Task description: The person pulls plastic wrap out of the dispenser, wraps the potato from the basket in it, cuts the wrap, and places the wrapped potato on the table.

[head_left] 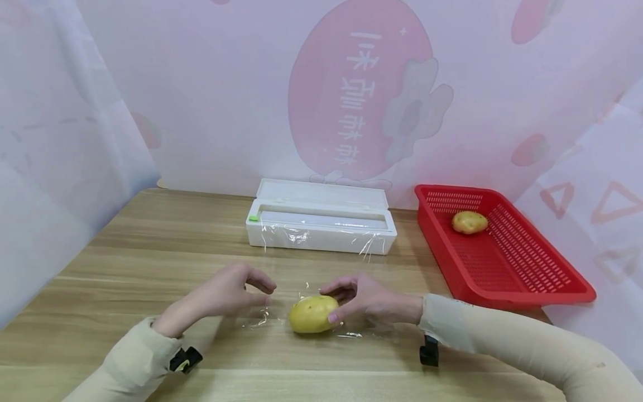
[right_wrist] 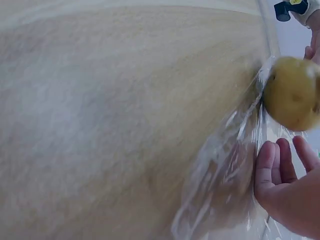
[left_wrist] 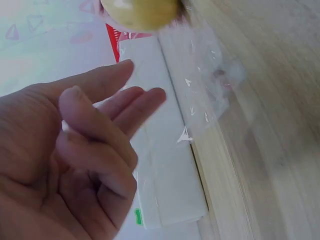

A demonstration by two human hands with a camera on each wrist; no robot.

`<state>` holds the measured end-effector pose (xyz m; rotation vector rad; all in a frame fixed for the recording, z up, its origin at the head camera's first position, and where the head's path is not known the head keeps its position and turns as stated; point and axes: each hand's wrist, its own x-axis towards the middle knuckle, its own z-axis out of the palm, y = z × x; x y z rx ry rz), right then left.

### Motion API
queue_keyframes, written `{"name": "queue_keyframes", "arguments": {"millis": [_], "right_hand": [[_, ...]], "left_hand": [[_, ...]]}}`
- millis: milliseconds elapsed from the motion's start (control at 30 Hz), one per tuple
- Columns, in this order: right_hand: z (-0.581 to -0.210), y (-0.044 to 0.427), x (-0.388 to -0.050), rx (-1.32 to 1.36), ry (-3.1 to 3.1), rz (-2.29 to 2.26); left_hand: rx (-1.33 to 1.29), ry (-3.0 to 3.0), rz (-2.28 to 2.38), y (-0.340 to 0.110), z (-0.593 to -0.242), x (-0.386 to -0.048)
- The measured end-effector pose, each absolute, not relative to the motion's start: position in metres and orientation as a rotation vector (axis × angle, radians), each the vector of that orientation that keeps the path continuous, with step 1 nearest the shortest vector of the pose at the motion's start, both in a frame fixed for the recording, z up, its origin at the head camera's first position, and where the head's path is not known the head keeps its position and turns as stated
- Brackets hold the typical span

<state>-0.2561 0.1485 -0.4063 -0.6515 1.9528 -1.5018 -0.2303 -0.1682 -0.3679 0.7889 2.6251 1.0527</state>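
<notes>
Lying on clear plastic wrap (head_left: pixel 263 317) over the wood-grain table (head_left: pixel 125 240), a yellow potato (head_left: pixel 311 315) is occupying the space between two bare hands, its long axis running roughly left to right. The right hand (head_left: pixel 369 301) is standing nearer: its curved fingers and parted thumb are bracketing the potato's right end — whether they are gripping it, the views are not settling. The left hand (head_left: pixel 226 290) is hovering off the opposite end, near but apart, its fingers bending loosely around nothing and its thumb standing separate. From the left fingertips, the potato is lying rightward. Beyond it, a white wrap dispenser (head_left: pixel 331 240) is standing with its lid raised; a second potato (head_left: pixel 469 222) is resting inside a red plastic basket (head_left: pixel 452 268).
</notes>
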Motion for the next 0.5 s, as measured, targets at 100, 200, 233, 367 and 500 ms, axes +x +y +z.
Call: {"name": "queue_keyframes", "arguments": {"millis": [100, 200, 233, 367, 500], "right_hand": [[-0.404, 0.153, -0.254, -0.663, 1.985, -1.497], [-0.398, 0.157, -0.252, -0.689, 2.061, -1.471], [-0.396, 0.158, -0.251, -0.706, 2.084, -1.459], [-0.391, 0.159, -0.244, -0.811, 2.130, -1.384], [-0.391, 0.155, -0.238, -0.887, 2.113, -1.349]], "left_hand": [[0.869, 2.610, 1.078, -0.165, -0.367, -0.229], [0.974, 2.566, 1.095, -0.159, -0.365, -0.228], [1.015, 2.549, 1.089, -0.156, -0.364, -0.227], [1.127, 2.476, 1.023, -0.145, -0.363, -0.222], [1.160, 2.425, 0.967, -0.136, -0.363, -0.217]]}}
